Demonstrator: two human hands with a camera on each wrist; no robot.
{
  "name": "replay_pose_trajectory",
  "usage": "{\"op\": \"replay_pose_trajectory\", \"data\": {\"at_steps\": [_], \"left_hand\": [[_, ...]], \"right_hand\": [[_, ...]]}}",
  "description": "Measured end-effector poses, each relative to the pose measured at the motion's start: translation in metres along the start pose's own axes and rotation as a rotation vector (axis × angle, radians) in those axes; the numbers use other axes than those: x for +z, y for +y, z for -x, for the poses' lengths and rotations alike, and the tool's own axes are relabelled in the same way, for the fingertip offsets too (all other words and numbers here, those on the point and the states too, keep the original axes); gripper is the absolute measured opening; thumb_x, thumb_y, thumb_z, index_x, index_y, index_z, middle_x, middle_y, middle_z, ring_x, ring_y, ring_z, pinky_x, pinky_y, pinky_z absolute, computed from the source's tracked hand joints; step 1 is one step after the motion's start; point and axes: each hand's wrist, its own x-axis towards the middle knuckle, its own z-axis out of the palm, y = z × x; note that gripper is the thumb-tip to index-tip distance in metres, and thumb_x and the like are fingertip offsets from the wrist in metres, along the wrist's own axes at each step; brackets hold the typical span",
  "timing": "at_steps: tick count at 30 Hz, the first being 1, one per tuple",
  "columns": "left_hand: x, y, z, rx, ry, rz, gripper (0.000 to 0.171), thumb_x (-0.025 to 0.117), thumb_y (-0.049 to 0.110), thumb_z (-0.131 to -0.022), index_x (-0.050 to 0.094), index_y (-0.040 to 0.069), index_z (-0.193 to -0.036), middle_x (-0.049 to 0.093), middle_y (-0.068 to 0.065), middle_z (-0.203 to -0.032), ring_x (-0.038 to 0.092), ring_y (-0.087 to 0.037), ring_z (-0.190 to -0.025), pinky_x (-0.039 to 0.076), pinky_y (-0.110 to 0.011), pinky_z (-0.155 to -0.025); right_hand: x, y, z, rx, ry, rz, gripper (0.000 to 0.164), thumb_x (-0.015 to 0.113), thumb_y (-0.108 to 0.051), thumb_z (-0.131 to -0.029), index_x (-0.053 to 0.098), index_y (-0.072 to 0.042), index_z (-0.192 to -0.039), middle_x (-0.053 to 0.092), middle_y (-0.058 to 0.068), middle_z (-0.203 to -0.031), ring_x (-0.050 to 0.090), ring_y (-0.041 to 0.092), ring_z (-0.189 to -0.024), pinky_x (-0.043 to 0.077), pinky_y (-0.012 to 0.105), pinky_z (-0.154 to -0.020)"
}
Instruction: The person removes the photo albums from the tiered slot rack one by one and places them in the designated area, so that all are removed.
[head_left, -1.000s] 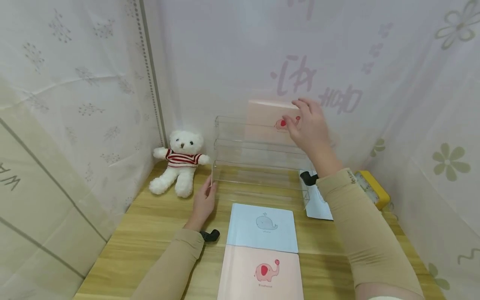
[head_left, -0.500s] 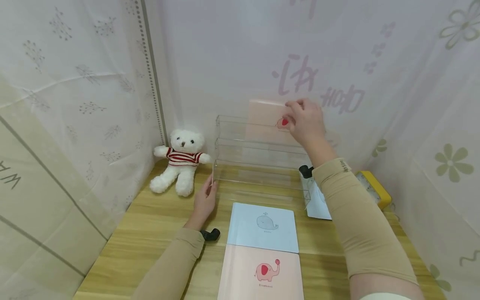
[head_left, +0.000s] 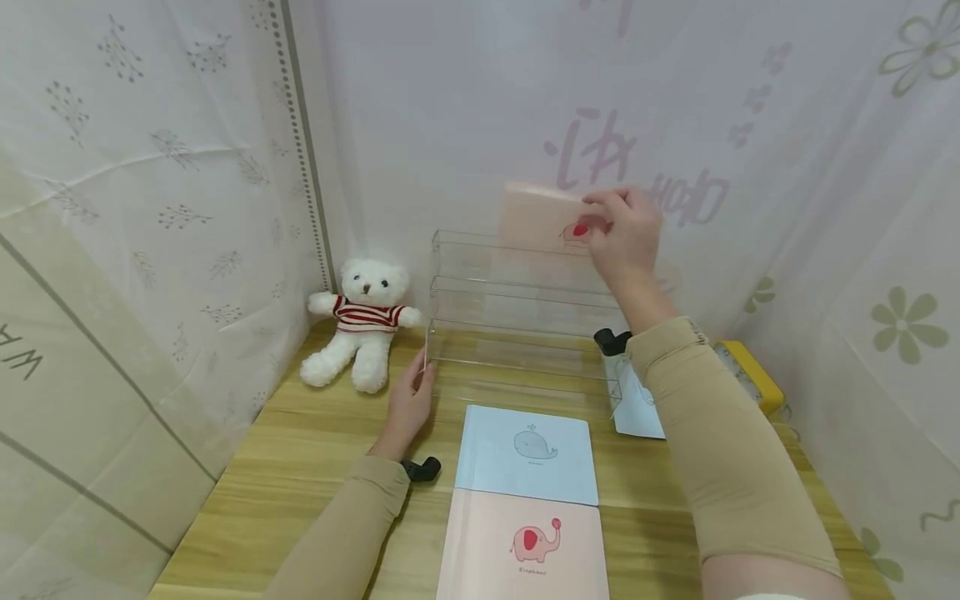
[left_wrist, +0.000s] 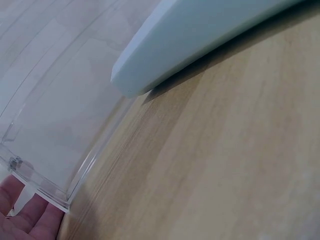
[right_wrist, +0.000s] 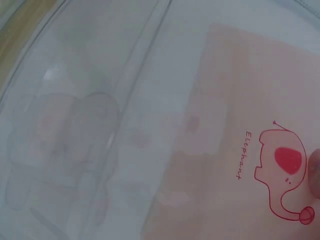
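Note:
At the top of a clear tiered rack (head_left: 517, 354), my right hand (head_left: 628, 242) pinches the right side of a pink elephant notebook (head_left: 536, 212). Its lower part shows through the clear plastic. In the right wrist view the cover (right_wrist: 225, 100) reads "Elephant", with a fingertip (right_wrist: 315, 172) at the right border. My left hand (head_left: 408, 408) holds the lower left side of the rack, its fingers (left_wrist: 37, 215) around the panel's edge in the left wrist view. Before the rack lie a pale blue whale notebook (head_left: 495, 458) and a second pink elephant notebook (head_left: 480, 542), end to end.
A white teddy bear (head_left: 367, 325) in a striped shirt sits left of the rack. To the right are a pale blue sheet or notebook (head_left: 633, 412), partly behind my right sleeve, and a yellow-framed object (head_left: 753, 375). Printed curtains surround the wooden table (head_left: 300, 450).
My right hand has closed on the pink elephant notebook at the rack's top and raised it slightly, up and to the right. The left hand has stayed at the rack's side.

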Motion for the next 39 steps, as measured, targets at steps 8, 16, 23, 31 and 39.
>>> {"op": "replay_pose_trajectory", "data": {"at_steps": [8, 16, 23, 31, 39], "left_hand": [[0.000, -0.002, -0.001, -0.004, 0.000, -0.007, 0.053, 0.057, 0.033, -0.117, 0.049, 0.022, -0.168, 0.063, -0.022, -0.158, 0.067, -0.041, -0.140, 0.053, -0.060, -0.116], [0.000, -0.002, -0.002, -0.013, 0.001, -0.005, 0.053, 0.056, 0.032, -0.117, 0.049, 0.020, -0.168, 0.062, -0.022, -0.159, 0.066, -0.041, -0.142, 0.052, -0.060, -0.118], [0.000, -0.006, -0.003, 0.005, 0.004, 0.005, 0.052, 0.057, 0.032, -0.117, 0.050, 0.019, -0.167, 0.061, -0.022, -0.160, 0.066, -0.041, -0.142, 0.053, -0.061, -0.117], [-0.001, -0.005, 0.001, -0.014, -0.001, -0.016, 0.054, 0.056, 0.032, -0.117, 0.047, 0.018, -0.169, 0.061, -0.023, -0.160, 0.065, -0.043, -0.142, 0.052, -0.063, -0.116], [-0.002, -0.002, -0.002, 0.003, -0.011, -0.017, 0.054, 0.056, 0.031, -0.117, 0.047, 0.019, -0.169, 0.060, -0.022, -0.161, 0.066, -0.042, -0.142, 0.053, -0.061, -0.117]], "right_hand": [[-0.038, -0.025, 0.003, -0.131, 0.177, -0.019, 0.013, 0.073, 0.002, -0.096, 0.083, -0.003, -0.102, 0.072, 0.025, -0.103, 0.065, 0.048, -0.100, 0.050, 0.058, -0.097], [-0.070, -0.024, 0.044, -0.184, 0.179, -0.039, 0.006, 0.084, -0.004, -0.093, 0.081, -0.003, -0.098, 0.070, 0.026, -0.096, 0.064, 0.047, -0.092, 0.041, 0.055, -0.102], [-0.083, -0.008, 0.098, -0.188, -0.024, 0.016, 0.009, 0.084, 0.003, -0.090, 0.081, 0.000, -0.097, 0.071, 0.024, -0.091, 0.062, 0.045, -0.086, 0.043, 0.065, -0.092], [-0.104, 0.010, 0.148, -0.009, -0.310, -0.010, 0.019, 0.086, 0.010, -0.086, 0.081, -0.002, -0.100, 0.074, 0.018, -0.098, 0.064, 0.037, -0.094, 0.042, 0.041, -0.083], [-0.139, 0.034, 0.180, 0.087, -0.532, 0.039, 0.020, 0.089, -0.001, -0.088, 0.081, -0.012, -0.102, 0.081, 0.006, -0.102, 0.065, 0.027, -0.096, 0.052, 0.032, -0.080]]}}
